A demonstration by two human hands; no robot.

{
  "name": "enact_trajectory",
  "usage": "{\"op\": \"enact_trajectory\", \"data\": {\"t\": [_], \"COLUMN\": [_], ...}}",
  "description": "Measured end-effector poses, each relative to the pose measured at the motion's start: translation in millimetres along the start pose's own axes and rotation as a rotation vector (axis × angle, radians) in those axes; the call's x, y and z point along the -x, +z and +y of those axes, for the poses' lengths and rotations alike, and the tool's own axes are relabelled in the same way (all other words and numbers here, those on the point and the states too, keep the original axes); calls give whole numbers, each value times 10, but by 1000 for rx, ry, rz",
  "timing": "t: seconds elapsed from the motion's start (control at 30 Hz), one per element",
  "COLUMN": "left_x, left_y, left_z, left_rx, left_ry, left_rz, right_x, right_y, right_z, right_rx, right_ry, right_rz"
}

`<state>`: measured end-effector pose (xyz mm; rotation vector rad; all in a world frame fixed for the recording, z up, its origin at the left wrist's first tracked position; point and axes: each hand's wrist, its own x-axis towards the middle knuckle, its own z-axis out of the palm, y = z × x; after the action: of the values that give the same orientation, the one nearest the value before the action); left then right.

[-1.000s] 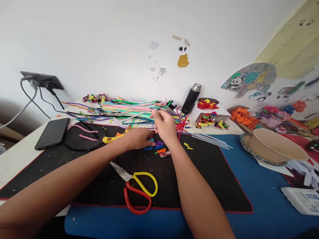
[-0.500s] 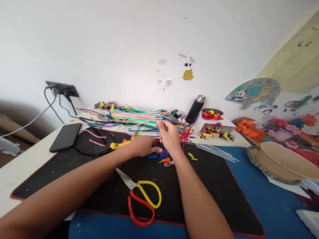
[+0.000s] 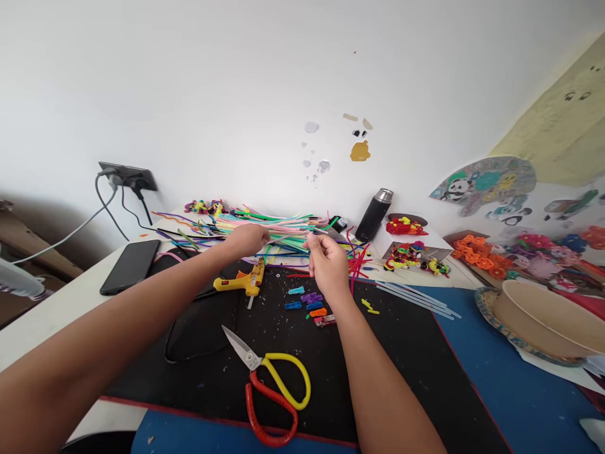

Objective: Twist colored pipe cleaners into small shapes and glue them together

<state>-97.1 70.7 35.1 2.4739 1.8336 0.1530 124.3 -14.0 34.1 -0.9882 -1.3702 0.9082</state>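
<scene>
Pale, fuzzy pipe cleaner (image 3: 284, 239), one: its end pinched between thumb and forefinger of the right hand (image 3: 331, 266), its length reaching leftward toward the left hand (image 3: 248, 241).

Left hand: palm down, fingers curled at the near edge of the heap; whether it is closed on the strand cannot be told.

Heap of pipe cleaners (image 3: 288, 222), pink, mint, green, blue and others: just behind and left of the right-hand grip, lying roughly sideways.

Red pipe cleaners (image 3: 360, 260), loose: just right of the same grip.

Glue gun (image 3: 240, 282), yellow: below the left hand, on the black mat (image 3: 189, 388).

Folded bundles, small: light blue (image 3: 296, 290), purple (image 3: 311, 297), two blue, orange (image 3: 318, 312); all nearer the wearer than the right-hand grip. Small red tool (image 3: 324, 320): beside the orange one, partly behind the right forearm.

Scissors (image 3: 255, 366), one yellow handle, one red, blades slightly apart if at all: well below both hands, tips toward the upper left.

Yellow snippets (image 3: 370, 307): right of the right wrist. Clear sticks (image 3: 418, 299), several: farther right.

Phone (image 3: 130, 268), black, screen dark: well left of the left hand. Flask (image 3: 375, 215), black with silver cap: behind and right of the right hand. Bowl (image 3: 551, 318), beige: far right of the grip.
</scene>
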Motion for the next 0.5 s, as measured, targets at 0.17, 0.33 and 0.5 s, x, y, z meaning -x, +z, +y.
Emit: {"op": "enact_trajectory", "data": {"t": [0.17,0.33,0.5], "left_x": [-96,-286,-432], "left_y": [126,237,276], "left_z": [243,363,374], "left_rx": [10,-21,-57], "left_ry": [85,142,137], "left_rz": [33,26,13], "right_x": [3,-7,-26], "right_y": [13,16,14], "right_z": [11,-18,-23], "right_rx": [-14,-44,-100], "right_ry": [5,13,20], "right_rz": [21,44,61]}}
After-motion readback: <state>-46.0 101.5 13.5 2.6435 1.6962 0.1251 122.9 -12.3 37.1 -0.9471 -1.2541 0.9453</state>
